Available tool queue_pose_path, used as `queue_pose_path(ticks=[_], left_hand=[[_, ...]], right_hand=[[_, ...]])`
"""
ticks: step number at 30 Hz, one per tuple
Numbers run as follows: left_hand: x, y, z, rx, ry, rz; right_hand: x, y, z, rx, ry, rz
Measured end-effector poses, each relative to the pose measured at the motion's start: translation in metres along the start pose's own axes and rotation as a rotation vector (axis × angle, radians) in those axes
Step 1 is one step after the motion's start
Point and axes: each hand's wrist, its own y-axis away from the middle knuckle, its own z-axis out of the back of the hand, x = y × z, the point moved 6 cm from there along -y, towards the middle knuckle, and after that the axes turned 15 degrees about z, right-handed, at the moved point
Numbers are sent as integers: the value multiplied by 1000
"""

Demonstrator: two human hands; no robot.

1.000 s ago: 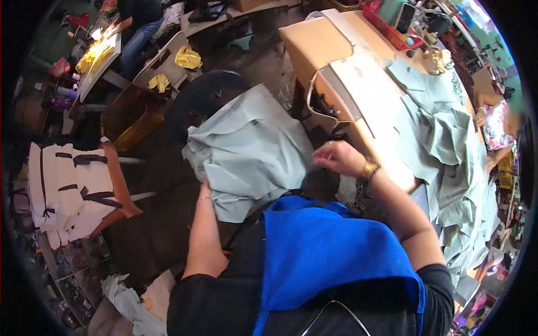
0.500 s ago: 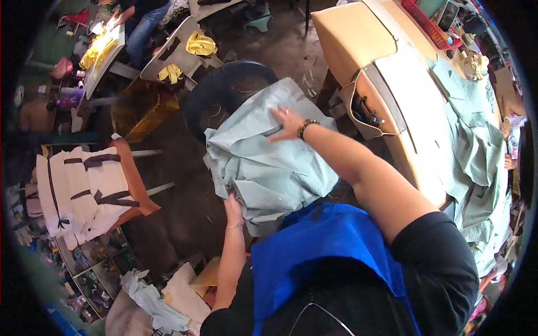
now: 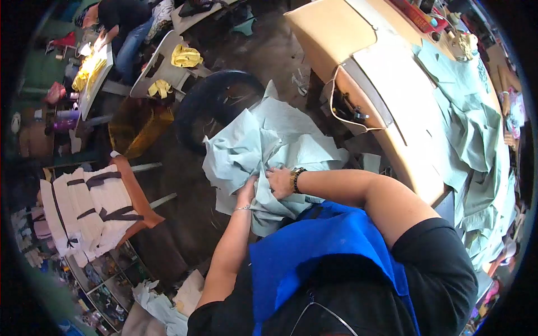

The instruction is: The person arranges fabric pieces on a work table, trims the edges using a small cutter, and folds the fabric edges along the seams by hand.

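Note:
A crumpled pale grey-green cloth (image 3: 291,131) is bunched over my lap, above the blue apron (image 3: 325,241). My left hand (image 3: 245,193) grips it at the near left side, its fingertips hidden in the folds. Close beside it, my right hand (image 3: 280,182) is closed on a gathered fold, with its fingers partly covered. Between the two hands the cloth rises in a ridge. Its far edge hangs in front of a black round tub (image 3: 190,120).
At right, a beige padded table (image 3: 412,106) carries more grey-green cloth (image 3: 476,140) and a red basket (image 3: 428,22). Cream pieces with black straps (image 3: 92,204) lie at left. A co-worker (image 3: 126,22) is by yellow cloth (image 3: 88,73) at upper left.
My right hand, spread flat on the cloth before, has drawn down toward my left hand and closed on a fold. My left hand has shifted slightly up and right. The cloth is more bunched.

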Motion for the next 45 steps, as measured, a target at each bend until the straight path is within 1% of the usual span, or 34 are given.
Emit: queue_pose_path(ticks=[1,2,4,5,6,8,10,11,12,13,14,15,18,20,22,24,25,26,27,29,30,33,34,35,36,37,38,39,40,41,43,44,45], left_hand=[[-8,9,0,-45,-39,-34],[-17,18,0,-92,-77,-66],[-37,43,3,-59,-34,-125],[-44,55,7,-42,-28,-138],[-52,67,10,-24,-21,-151],[-75,85,29,-97,-149,-350],[-119,135,31,-122,-255,-379],[-116,124,56,-120,-317,-339],[-146,159,48,-161,-337,-313],[-161,169,58,-184,-398,-350],[-171,178,70,-231,-392,-209],[-184,183,81,-231,-445,-196],[-248,186,97,-212,-681,-214],[-306,175,83,-220,-868,-314],[-373,159,39,-232,-1046,-504],[-436,151,-40,-190,-1157,-776],[-461,154,-88,-136,-1180,-914],[-474,189,-154,75,-1033,-830],[-488,195,-201,198,-1030,-903],[-513,209,-293,468,-1012,-1022],[-519,206,-329,520,-1064,-1093],[-510,170,-420,372,-1445,-1092],[-498,162,-450,390,-1798,-1209],[-498,110,-475,300,-1633,-1296],[-495,96,-491,354,-1608,-1191],[-493,108,-501,301,-1729,-1197],[-504,91,-509,286,-1506,-1229],[-510,85,-521,387,-1623,-1118],[-517,73,-530,349,-1733,-1253],[-533,20,-548,363,-1591,-1230],[-496,70,-556,-139,-2027,-1371],[-487,90,-542,-311,-1769,-1330],[-475,113,-524,-431,-1475,-1293]], right_hand=[[0,1,0,30,-28,-2],[4,3,6,-36,-23,75],[11,14,20,-161,-6,222],[12,24,28,-239,-87,247],[23,40,50,-318,-168,274],[45,72,96,-469,-329,332],[48,102,127,-644,-241,394],[45,116,138,-716,-213,345],[47,134,152,-755,-191,295],[49,150,162,-798,-146,250],[49,167,171,-844,-97,203],[48,185,179,-896,-88,186],[52,241,196,-1036,-66,122],[56,281,197,-1094,-73,50],[66,324,192,-1176,-214,-144],[57,362,168,-1217,-173,-279],[63,381,161,-1278,-164,-306],[71,397,154,-1333,-161,-332],[77,412,143,-1385,-161,-358],[84,443,116,-1445,-206,-503],[92,455,103,-1478,-218,-579],[110,485,56,-1594,-244,-740],[119,492,44,-1601,-240,-829],[128,496,31,-1643,-271,-835],[137,502,16,-1690,-298,-847],[145,507,3,-1701,-303,-898],[158,512,-4,-1696,-291,-968],[169,517,-11,-1721,-280,-1002],[180,523,-17,-1741,-270,-1034],[187,528,-24,-1776,-282,-1059],[200,534,-42,-1855,-302,-1103],[207,535,-49,-1863,-287,-1112],[211,537,-53,-1864,-271,-1115]])
